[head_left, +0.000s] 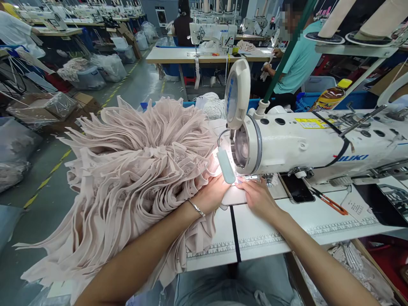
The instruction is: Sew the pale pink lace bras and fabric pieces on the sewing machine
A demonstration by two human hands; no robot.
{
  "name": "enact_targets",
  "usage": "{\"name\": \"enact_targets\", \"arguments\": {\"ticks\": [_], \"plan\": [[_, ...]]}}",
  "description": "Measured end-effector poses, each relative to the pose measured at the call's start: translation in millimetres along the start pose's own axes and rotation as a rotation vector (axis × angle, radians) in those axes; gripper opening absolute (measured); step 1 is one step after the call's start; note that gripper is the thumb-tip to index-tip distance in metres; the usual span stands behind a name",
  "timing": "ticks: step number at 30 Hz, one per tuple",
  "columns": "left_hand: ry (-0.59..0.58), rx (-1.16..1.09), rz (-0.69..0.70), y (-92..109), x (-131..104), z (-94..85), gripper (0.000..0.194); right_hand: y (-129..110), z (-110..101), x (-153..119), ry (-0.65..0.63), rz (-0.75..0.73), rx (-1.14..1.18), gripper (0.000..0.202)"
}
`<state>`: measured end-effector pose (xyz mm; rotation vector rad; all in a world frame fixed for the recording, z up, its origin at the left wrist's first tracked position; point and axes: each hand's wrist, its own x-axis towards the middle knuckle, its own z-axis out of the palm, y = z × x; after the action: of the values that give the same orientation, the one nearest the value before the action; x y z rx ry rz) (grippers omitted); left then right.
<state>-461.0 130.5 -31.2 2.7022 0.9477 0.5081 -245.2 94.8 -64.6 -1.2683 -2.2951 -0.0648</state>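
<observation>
A large heap of pale pink garment pieces (137,170), gathered in the middle, lies left of a white sewing machine (287,140). My left hand (215,193) is at the heap's right edge, closed on pink fabric below the needle area. Glare and the grey-green lamp (226,165) hide part of its fingers. On the other side of the lamp, my right hand (259,199) has its fingers drawn together at the cloth's edge beside the presser foot. The fabric between the two hands is mostly washed out by the light.
Right of my hands lie a phone (297,188), orange-handled snips (331,202) and a paper tag (355,205). A drink bottle (330,95) stands behind the machine. Thread cones (382,21) rise above it. A co-worker in a teal shirt (301,59) sits beyond.
</observation>
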Motion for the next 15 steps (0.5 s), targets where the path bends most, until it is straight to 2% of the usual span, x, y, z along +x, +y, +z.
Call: {"name": "enact_targets", "arguments": {"ticks": [5, 8, 15], "plan": [[0.04, -0.108, -0.052, -2.1, 2.5, 2.2, 0.022, 4.5, 1.8, 0.7, -0.077, 0.057, -0.021, 0.051], [0.01, -0.091, -0.121, -2.6, 3.8, 3.2, 0.023, 6.8, 3.7, 0.3, -0.122, 0.056, -0.054, 0.057], [-0.051, -0.035, -0.157, -1.8, 10.3, -1.3, 0.016, 5.4, 3.0, 2.1, -0.192, 0.034, -0.132, 0.059]]}}
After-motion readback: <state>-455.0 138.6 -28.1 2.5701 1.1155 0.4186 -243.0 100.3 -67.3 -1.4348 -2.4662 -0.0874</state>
